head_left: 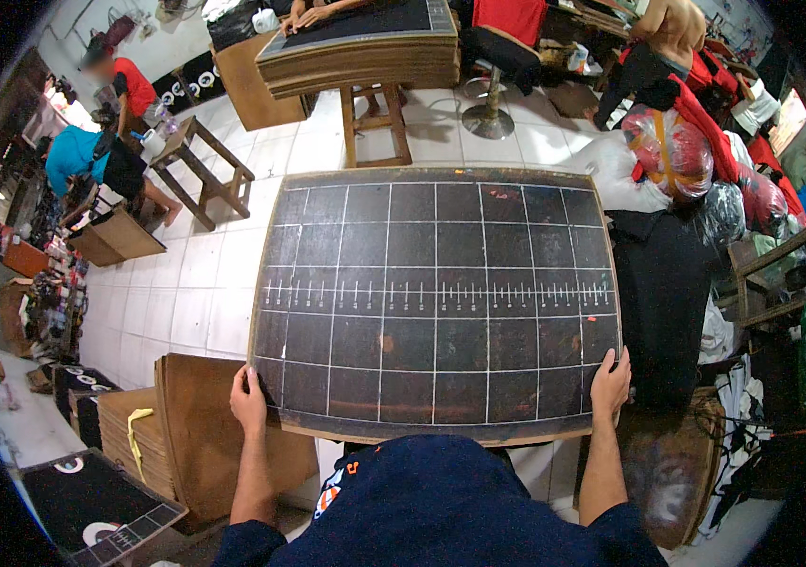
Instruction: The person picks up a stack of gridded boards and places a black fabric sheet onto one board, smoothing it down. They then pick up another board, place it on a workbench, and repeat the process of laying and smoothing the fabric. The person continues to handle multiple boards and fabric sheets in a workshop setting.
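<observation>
A large black board [412, 340] marked with white grid lines and a row of ruler ticks spreads out in front of me. My left hand [249, 402] is closed on its left edge near the close corner, thumb up along the side. On the opposite edge my right hand [611, 383] grips at about the same height, thumb on the top face and fingers partly hidden under it. The board's surface is worn, with small red, orange and brown marks. What lies beneath it is hidden.
Ahead, a stack of brown boards [360, 68] rests on a wooden stand, with another person's hands [313, 14] on top. A wooden stool [197, 170] and two people are at the far left. Leaning brown boards [205, 425] stand left; bagged bundles [668, 151] and black cloth [658, 293] lie right.
</observation>
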The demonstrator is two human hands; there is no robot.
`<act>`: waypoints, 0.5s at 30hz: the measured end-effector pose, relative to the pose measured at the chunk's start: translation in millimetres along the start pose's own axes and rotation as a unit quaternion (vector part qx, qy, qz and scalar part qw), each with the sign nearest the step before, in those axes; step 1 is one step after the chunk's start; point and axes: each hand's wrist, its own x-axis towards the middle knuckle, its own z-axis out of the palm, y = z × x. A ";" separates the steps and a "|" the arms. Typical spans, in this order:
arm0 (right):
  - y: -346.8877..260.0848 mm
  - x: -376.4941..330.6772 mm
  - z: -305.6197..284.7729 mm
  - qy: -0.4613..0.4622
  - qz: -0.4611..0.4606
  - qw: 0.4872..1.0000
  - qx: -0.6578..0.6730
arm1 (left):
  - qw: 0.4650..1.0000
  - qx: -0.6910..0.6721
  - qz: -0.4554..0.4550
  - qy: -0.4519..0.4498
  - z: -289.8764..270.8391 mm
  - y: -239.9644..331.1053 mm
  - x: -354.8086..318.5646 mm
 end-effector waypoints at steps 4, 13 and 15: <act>-3.0 2.7 4.9 -0.002 0.002 1.000 -0.022 | 0.982 0.184 -0.024 0.030 19.8 17.4 -9.2; -10.5 -0.3 0.1 0.016 0.016 1.000 0.000 | 0.981 0.188 -0.048 -0.006 16.1 21.0 -8.1; -9.3 -0.3 0.3 0.007 0.021 1.000 -0.009 | 0.981 0.189 -0.043 -0.004 16.0 20.7 -8.3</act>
